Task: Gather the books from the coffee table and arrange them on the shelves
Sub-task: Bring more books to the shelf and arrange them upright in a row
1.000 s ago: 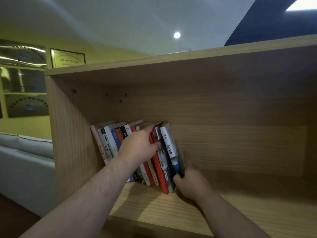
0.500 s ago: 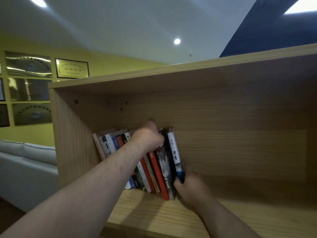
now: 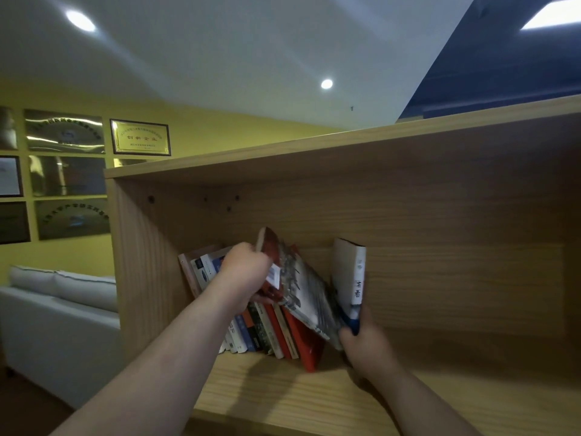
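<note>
My left hand (image 3: 243,275) has its fingers closed on the top of a grey-and-red book (image 3: 298,287). Its long axis is tilted, top toward the shelf's left wall and foot down to the right; there's a white barcode sticker by my grip. My right hand (image 3: 366,347) grips the foot of a white book (image 3: 349,275), which is upright with its spine facing me, reading 活着. The rest of the row (image 3: 264,328) leans left on the shelf (image 3: 283,391) near its left end. A wall plaque (image 3: 140,137) reads 创新企业.
</note>
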